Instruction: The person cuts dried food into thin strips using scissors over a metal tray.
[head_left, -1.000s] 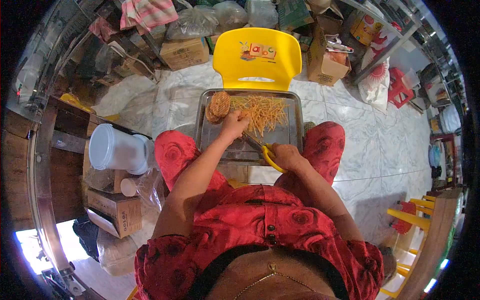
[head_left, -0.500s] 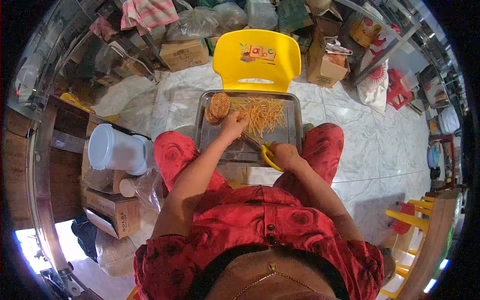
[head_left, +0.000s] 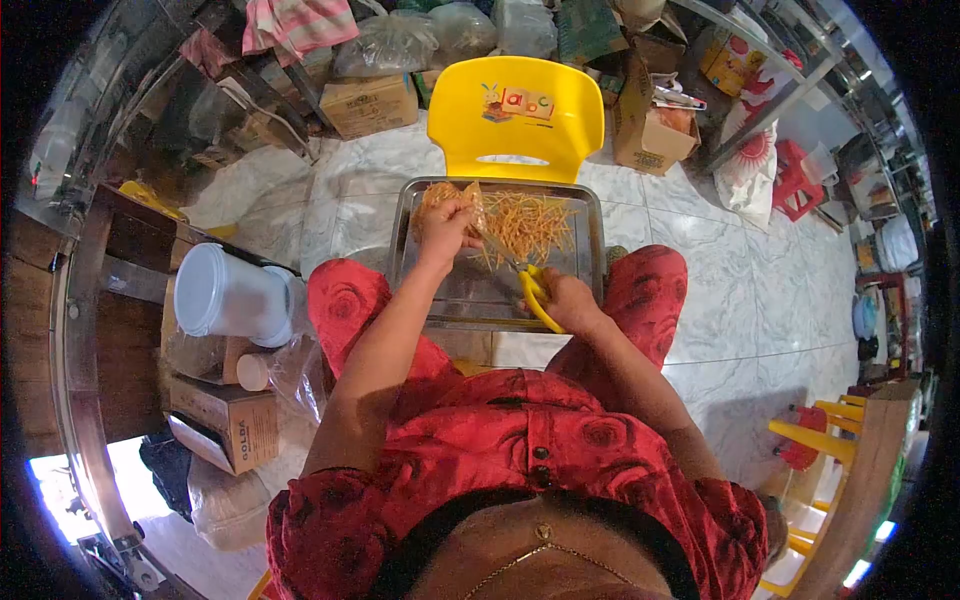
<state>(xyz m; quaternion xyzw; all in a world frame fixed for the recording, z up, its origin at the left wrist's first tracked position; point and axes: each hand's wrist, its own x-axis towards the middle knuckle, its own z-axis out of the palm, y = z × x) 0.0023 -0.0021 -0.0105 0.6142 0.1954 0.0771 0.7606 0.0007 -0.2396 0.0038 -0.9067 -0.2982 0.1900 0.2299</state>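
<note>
My left hand (head_left: 447, 229) pinches a thin brown textured piece (head_left: 474, 202), held up over the left part of the metal tray (head_left: 470, 312). My right hand (head_left: 568, 301) is closed round the yellow handles of the scissors (head_left: 538, 298). The scissor blades point up and left, their tips close to the held piece. Thin light-brown strips (head_left: 532, 226) lie in a loose pile in the tray, right of my left hand. More round brown pieces (head_left: 428, 198) lie at the tray's upper left, partly hidden by my left hand.
A yellow chair (head_left: 515, 115) stands just beyond the tray. To the left are a white bucket (head_left: 222, 292) and a cardboard box (head_left: 228, 424). Boxes and plastic bags line the far side, with a red stool (head_left: 797, 180) at the right. Yellow stool legs (head_left: 815, 438) show at lower right.
My left hand has moved up and left and now holds a larger brown piece upright. The scissors have tilted more steeply, with their blades nearer that piece.
</note>
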